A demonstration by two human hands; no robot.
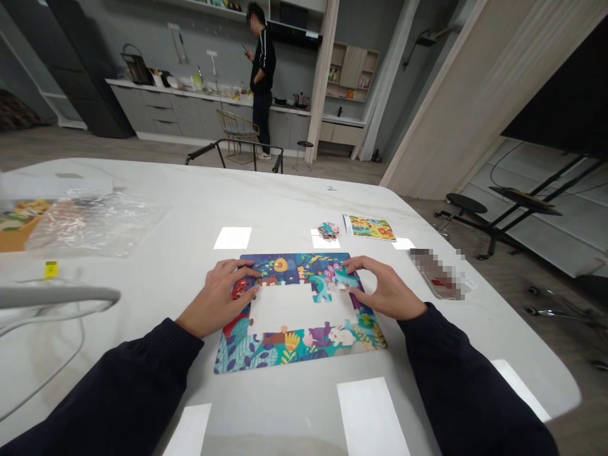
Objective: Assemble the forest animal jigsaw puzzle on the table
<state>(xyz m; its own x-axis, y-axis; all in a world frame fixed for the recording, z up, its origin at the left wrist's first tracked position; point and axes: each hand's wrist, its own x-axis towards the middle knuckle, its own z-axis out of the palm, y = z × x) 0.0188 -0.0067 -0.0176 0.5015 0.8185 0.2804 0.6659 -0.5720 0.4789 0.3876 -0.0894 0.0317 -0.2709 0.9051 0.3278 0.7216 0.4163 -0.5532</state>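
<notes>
- Grey kitchen units (175,117) line the far wall, and a person (262,76) in black stands at them holding a phone.
- A white stone-look table (199,190) fills the foreground, with a black-armed chair (234,149) just beyond its far edge.
- At the far left of the table lie a cardboard box (16,221) and a crumpled clear plastic bag (90,221), with a pale cable (57,358) and a yellow tag (50,270) nearer by.
- The left hand (217,297) sits with its fingers spread wide on the left side of the jigsaw frame (299,354), just beside a red puzzle piece (240,289), holding nothing.
- The jigsaw frame lies flat in front of the person, its pale middle still open, with a teal dinosaur piece (320,286) lying in the upper part of that gap.
- The right hand (387,289) is also spread wide, its fingers (354,266) resting on a second teal piece (346,277) without closing around it, as far as this view shows.
- Beyond the frame lie a small heap of puzzle pieces (329,231) and a picture leaflet (369,227).
- Further right is a pixelated object (437,272) near the table edge.
</notes>
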